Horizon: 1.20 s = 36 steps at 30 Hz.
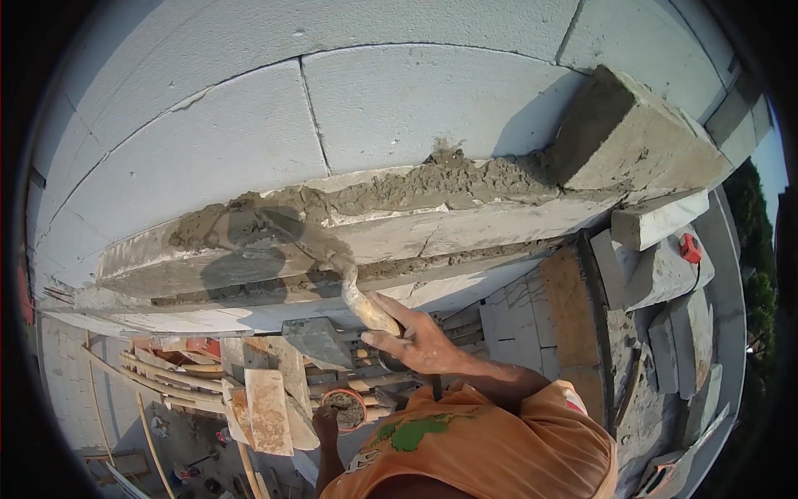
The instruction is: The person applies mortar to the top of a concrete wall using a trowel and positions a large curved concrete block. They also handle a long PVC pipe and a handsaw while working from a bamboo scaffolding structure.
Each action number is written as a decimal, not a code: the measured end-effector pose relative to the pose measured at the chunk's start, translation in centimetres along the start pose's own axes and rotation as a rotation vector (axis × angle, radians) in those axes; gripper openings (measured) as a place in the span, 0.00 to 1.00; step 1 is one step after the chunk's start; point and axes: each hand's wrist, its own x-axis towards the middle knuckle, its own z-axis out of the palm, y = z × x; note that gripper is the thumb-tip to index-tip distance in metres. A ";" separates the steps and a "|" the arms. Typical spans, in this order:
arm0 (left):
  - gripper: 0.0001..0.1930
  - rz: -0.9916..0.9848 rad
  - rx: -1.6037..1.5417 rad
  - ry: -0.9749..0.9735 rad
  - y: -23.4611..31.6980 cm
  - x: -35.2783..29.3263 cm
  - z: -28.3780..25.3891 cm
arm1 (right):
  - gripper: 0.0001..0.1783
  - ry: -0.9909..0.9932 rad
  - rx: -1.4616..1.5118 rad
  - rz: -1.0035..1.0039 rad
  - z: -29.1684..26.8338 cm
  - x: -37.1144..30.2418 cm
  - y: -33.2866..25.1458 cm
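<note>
My right hand (420,343) is closed around the pale handle of a trowel (363,301). The trowel's blade lies against the left part of a rough bed of grey mortar (482,181). That mortar runs along the top of a narrow ledge (474,226), up against a white block wall (432,104). On the ledge's right end sits a grey block (636,137). My left hand (326,424) hangs low, beside an orange bucket (353,397) with mortar in it. Its fingers do not show clearly. Shadows fall over the mortar's left end.
A grey block (317,341) and mortar-stained boards (268,407) rest on bamboo poles (179,384) below the ledge. At right, several pale blocks (665,270) are stacked, with a red tape measure (690,248) on one. A lower floor shows between the poles.
</note>
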 end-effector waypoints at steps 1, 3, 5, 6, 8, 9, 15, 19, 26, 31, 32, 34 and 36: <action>0.12 0.006 -0.014 -0.028 0.9 1.2 0.2 | 0.37 -0.059 0.112 0.096 -1.1 -0.4 0.1; 0.10 0.068 -0.187 0.067 3.6 2.8 0.7 | 0.38 -0.144 0.327 0.299 -2.9 -1.2 0.4; 0.08 0.056 -0.131 0.116 7.6 3.1 0.1 | 0.37 -0.092 0.297 0.227 -5.3 -3.9 4.3; 0.08 0.027 -0.130 0.106 7.8 2.7 0.4 | 0.37 -0.103 0.299 0.256 -5.9 -5.5 5.5; 0.08 -0.111 -0.193 0.159 5.6 -1.1 -1.2 | 0.36 -0.052 0.282 0.413 -5.2 -6.7 6.6; 0.08 -0.105 -0.197 0.115 5.0 -2.3 -1.0 | 0.35 -0.028 0.235 0.449 -5.4 -7.9 7.6; 0.13 -0.399 -0.115 0.310 3.1 -10.9 1.9 | 0.28 -0.214 0.034 0.582 -5.3 -9.7 13.1; 0.13 -0.699 -0.185 0.510 3.2 -24.1 4.8 | 0.17 -0.310 -0.045 0.744 -3.9 -7.0 16.6; 0.16 -1.267 -0.192 0.907 10.2 -45.4 16.9 | 0.10 -0.631 -0.018 0.845 -1.5 -1.5 19.6; 0.18 -1.605 -0.259 1.140 17.4 -50.7 22.0 | 0.10 -0.960 -0.400 0.864 1.9 2.5 23.5; 0.18 -1.660 -0.272 1.185 19.0 -51.3 21.9 | 0.10 -1.030 -0.422 0.845 3.2 2.4 23.9; 0.17 -1.847 -0.060 1.315 22.4 -53.0 20.5 | 0.08 -1.003 -0.501 0.814 5.5 2.0 24.4; 0.17 -1.924 0.212 1.432 24.1 -56.3 19.3 | 0.07 -1.074 -0.542 0.772 7.9 1.4 24.4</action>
